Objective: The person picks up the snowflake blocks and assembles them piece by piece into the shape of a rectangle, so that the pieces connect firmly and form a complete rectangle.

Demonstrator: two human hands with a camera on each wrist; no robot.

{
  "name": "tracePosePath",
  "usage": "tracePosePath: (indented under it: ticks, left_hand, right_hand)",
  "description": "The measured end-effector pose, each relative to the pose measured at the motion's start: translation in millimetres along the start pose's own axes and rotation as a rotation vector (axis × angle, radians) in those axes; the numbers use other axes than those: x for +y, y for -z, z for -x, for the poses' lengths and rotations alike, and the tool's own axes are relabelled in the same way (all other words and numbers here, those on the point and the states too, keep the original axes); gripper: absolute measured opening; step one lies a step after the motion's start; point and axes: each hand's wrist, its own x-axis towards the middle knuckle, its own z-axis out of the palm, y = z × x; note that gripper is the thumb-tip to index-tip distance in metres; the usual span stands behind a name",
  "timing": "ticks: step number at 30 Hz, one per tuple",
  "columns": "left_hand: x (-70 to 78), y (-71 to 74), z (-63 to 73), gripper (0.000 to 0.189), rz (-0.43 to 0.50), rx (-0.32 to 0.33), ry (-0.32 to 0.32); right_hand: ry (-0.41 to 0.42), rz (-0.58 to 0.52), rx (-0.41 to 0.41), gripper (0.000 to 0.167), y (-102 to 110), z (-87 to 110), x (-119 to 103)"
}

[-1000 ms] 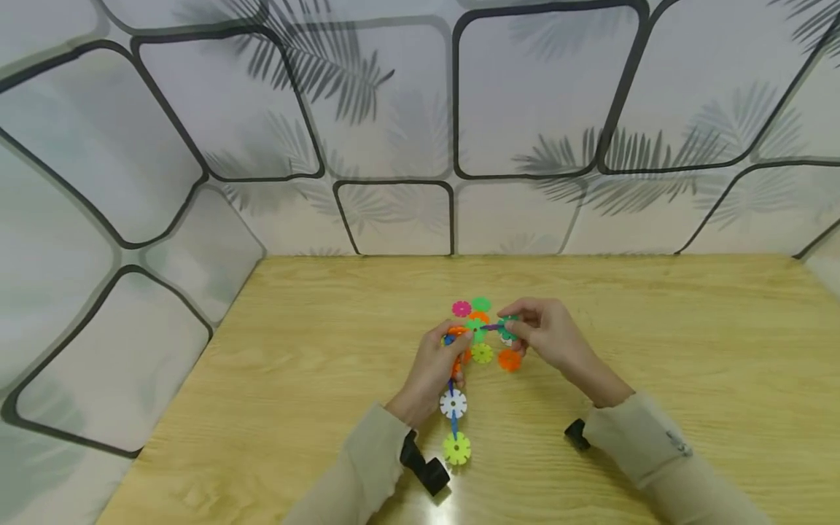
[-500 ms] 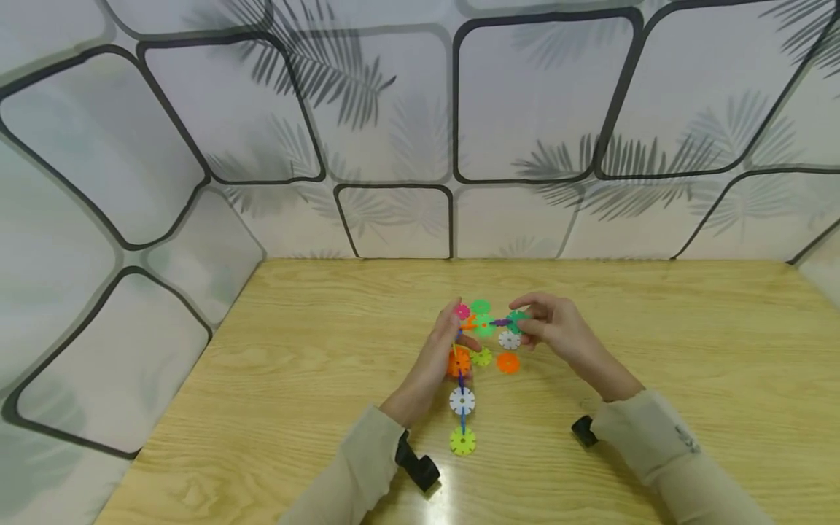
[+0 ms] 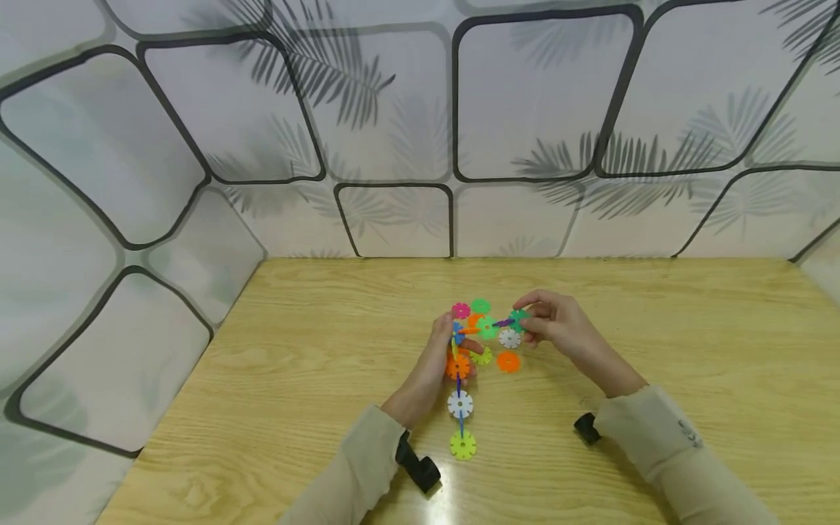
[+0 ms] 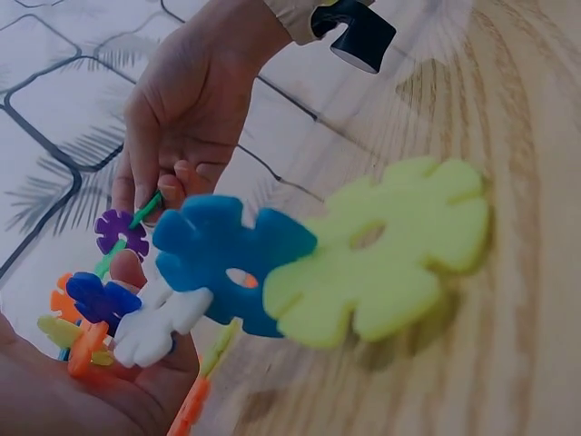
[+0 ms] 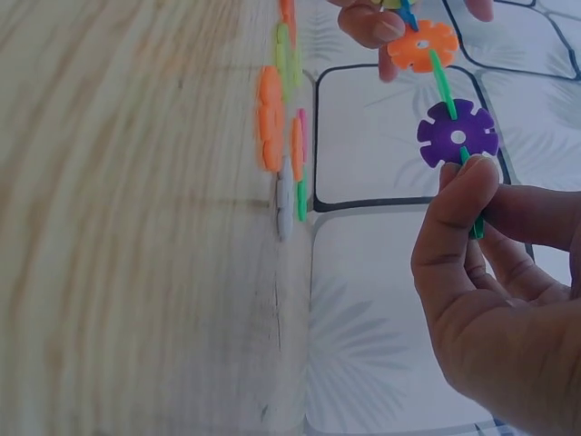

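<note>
A chain of slotted plastic snowflake discs runs between my hands. My right hand [image 3: 554, 321] pinches the green disc [image 5: 477, 227] at its far end, between thumb and fingertips. Joined to that is a purple disc [image 5: 458, 133], followed by a light green one [image 3: 486, 327]. My left hand [image 3: 429, 372] cradles the chain's bend, its fingers extended and its thumb out beside an orange disc [image 3: 458, 367]. From there a white disc [image 3: 460, 404], a blue disc [image 4: 222, 254] and a yellow-green disc [image 4: 390, 250] extend toward me.
Loose discs lie on the wooden table [image 3: 295, 408] beyond and beneath the chain: pink [image 3: 461, 310], green [image 3: 480, 306], white [image 3: 510, 338], orange [image 3: 508, 362] and yellow-green [image 3: 483, 356]. A patterned wall [image 3: 400, 219] borders the table at the back and left.
My left hand has loosened from pinching the chain's bend to cradling it with fingers extended. My right hand has shifted slightly right, still holding the green disc, and the chain has spread out.
</note>
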Motion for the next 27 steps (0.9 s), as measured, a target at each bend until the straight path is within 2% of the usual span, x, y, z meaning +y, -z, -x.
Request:
tracePosePath:
  ticks: [8,17,22,27]
  left_hand:
    - [-1.5,2.1,-2.4,0.056,-0.008,0.007,-0.020]
    - [-0.3,4.2,-2.7,0.059,0.058,0.012,-0.010]
    - [-0.6,4.8,-2.4,0.054,0.086,0.016,-0.012]
    - [-1.4,6.6,-2.3,0.047,0.061,0.026,-0.029]
  right_hand:
    - [0.001,-0.014,-0.002,0.026,1.8,-0.5,-0.7]
    - [-0.014,-0.015,-0.005,0.031,5.7,1.0,2.2]
    - [-0.013,-0.036,-0.012,0.032,7.2,1.1,2.3]
    - [-0.023,-0.040,-0.008,0.032,8.3,0.9,2.2]
